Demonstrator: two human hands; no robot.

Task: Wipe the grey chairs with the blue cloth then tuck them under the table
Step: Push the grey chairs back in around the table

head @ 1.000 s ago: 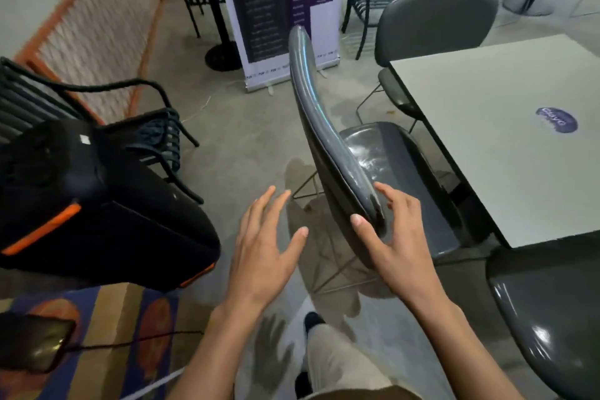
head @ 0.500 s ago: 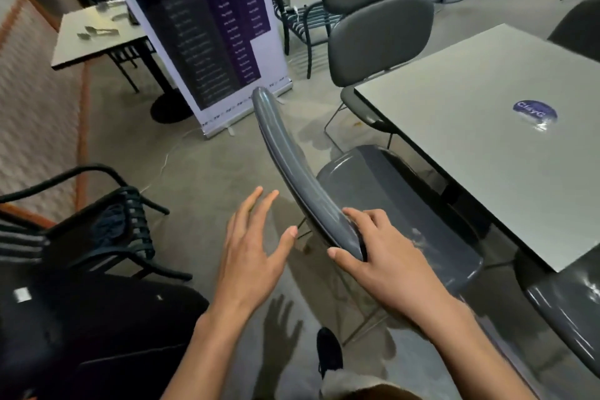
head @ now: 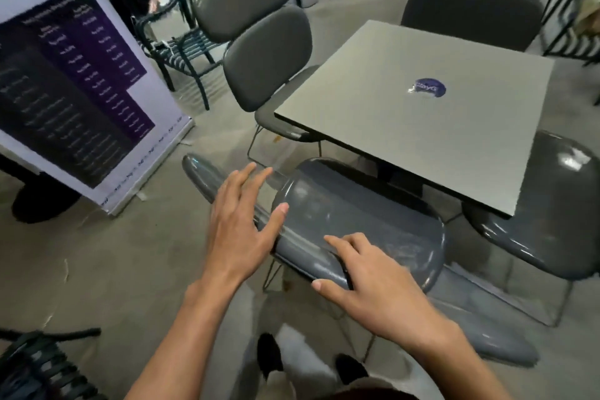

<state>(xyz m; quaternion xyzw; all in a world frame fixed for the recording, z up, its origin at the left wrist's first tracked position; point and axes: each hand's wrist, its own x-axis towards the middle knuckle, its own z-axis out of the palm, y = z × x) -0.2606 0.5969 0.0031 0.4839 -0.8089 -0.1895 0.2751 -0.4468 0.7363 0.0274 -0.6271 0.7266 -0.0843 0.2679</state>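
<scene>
Reaching with my left hand (head: 238,230), fingers spread and empty, just above the grey chair (head: 357,224) backrest, while my right hand (head: 373,286) grips its end. Seat partly under the table (head: 406,127) edge; more tucking remains. No blue cloth visible.

Beyond the right hand (head: 386,295), a round purple sticker (head: 428,88) on the table (head: 373,114) bears blurred letters ending in "yG", while the lines of print on the banner (head: 81,88) beyond the left hand (head: 240,227) are too blurred to read.

table edge (head: 383,157) over chair seat (head: 363,204), bare floor (head: 130,263) left
</scene>
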